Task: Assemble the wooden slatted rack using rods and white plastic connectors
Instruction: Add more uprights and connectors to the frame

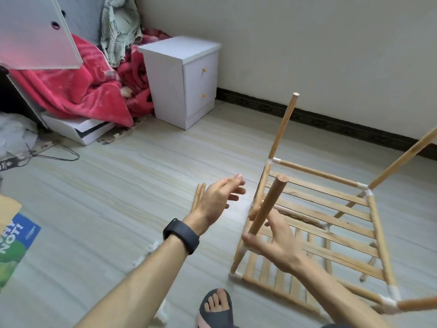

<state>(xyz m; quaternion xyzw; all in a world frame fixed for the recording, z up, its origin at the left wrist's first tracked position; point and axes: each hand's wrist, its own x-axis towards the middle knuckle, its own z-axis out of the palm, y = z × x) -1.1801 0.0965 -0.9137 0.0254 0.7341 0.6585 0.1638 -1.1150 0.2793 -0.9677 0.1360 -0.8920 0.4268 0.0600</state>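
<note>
Your right hand grips a loose rod by its lower end, thumb on one side and fingers curled round the other. The rod tilts up and away from you. The low grip probably lets you steer the bottom end into a white connector on the near-left side of the rack; whether the end is seated, I cannot tell, your hand hides it.

Your left hand hovers just left of the rod, fingers straight and loose, holding nothing. It looks ready to steady the rod or the frame.

The rack stands on the floor to your right, slats across it, connectors at the corners. A far upright rod is plugged into its corner connector, so the uprights look partly done. Spare rods lie on the floor behind your left hand, within reach.

Risk: push at an angle and the rod jams or the light frame slides.
</note>
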